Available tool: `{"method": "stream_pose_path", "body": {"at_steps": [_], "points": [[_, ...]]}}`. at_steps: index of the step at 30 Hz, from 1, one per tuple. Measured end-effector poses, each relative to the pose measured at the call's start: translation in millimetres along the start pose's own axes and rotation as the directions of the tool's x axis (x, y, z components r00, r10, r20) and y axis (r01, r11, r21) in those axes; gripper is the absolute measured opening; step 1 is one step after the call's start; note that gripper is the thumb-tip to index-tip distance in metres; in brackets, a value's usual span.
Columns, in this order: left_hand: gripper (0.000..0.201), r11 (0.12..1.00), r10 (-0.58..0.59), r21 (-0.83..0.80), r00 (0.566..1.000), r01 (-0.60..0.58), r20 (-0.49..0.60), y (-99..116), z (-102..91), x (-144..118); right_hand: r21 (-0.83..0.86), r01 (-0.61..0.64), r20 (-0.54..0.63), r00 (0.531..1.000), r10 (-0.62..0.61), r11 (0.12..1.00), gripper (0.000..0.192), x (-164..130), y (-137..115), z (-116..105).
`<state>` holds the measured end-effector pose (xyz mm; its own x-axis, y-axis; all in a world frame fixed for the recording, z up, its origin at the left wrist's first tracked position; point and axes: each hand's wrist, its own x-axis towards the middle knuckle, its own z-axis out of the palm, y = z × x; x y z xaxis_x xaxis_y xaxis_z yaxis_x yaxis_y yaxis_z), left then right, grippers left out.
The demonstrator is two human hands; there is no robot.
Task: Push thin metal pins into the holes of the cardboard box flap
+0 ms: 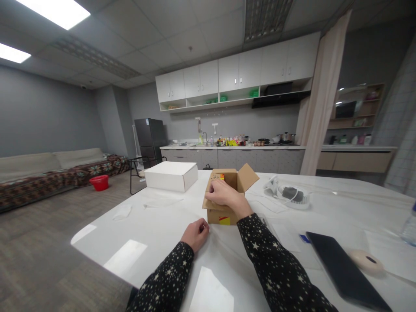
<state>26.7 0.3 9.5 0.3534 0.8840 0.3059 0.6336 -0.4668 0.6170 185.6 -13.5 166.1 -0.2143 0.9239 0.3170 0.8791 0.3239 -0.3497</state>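
1. Head view, right hand: the right hand [224, 193] reaches over the brown cardboard box [215, 216], its wrist crossing the near side. Its fingers are bent downward and close together above the left part of the opening, by a flap; their tips are hidden, so I cannot tell whether they clamp anything.

2. Head view, left hand: the left hand [196, 234] rests on the glossy white table [156, 229], just beside the near left corner of the box. Its fingers are half curled inward; the palm is out of sight, so I cannot tell whether they are fully closed or hold something.

3. Head view, edges and room: a closed white rectangular box [167, 177] stands to the left and farther back, apart from the brown one. Bare tabletop lies between the left hand and the table's rounded left edge. To the right are a round white device with a cable [303, 203] and, nearer, a flat black slab [344, 268].

4. Head view, the box itself: it sits upright near the table's middle, top open, right flap raised and slanting outward, with a yellow-and-red label [224, 220] on the near wall.
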Motion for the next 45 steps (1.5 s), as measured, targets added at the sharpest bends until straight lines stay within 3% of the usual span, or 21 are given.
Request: {"method": "stream_pose_path", "body": {"at_steps": [12, 21, 29, 38, 45], "points": [[0.013, 1.0, 0.007, -0.026, 1.0, -0.007, -0.014, 1.5, 0.3, 0.0, -0.006, 0.022, 0.009, 1.0, -0.022, 1.0, 0.015, -0.6, 1.0, -2.8], [0.025, 0.977, 0.014, -0.203, 0.97, -0.065, -0.243, 1.3, -2.7, 1.4, 0.016, 0.013, 0.01, 1.0, -0.013, 1.0, 0.013, -1.8, -0.2, -4.5], [0.027, 0.976, 0.087, -0.155, 0.932, -0.149, -0.352, 12.0, 0.2, 9.4, 0.033, 0.003, 0.014, 1.0, -0.003, 0.999, 0.012, -2.7, -0.5, -5.3], [0.018, 0.994, 0.031, -0.079, 0.908, -0.07, -0.418, 15.1, 12.2, 21.8, 0.031, 0.013, -0.005, 1.0, -0.012, 0.999, 0.012, -3.9, 1.8, -4.4], [0.015, 0.999, 0.026, -0.013, 0.926, -0.034, -0.377, 14.7, 20.2, 26.4, 0.043, 0.013, 0.013, 1.0, -0.013, 0.999, 0.009, -5.0, 0.2, -5.9]]}}
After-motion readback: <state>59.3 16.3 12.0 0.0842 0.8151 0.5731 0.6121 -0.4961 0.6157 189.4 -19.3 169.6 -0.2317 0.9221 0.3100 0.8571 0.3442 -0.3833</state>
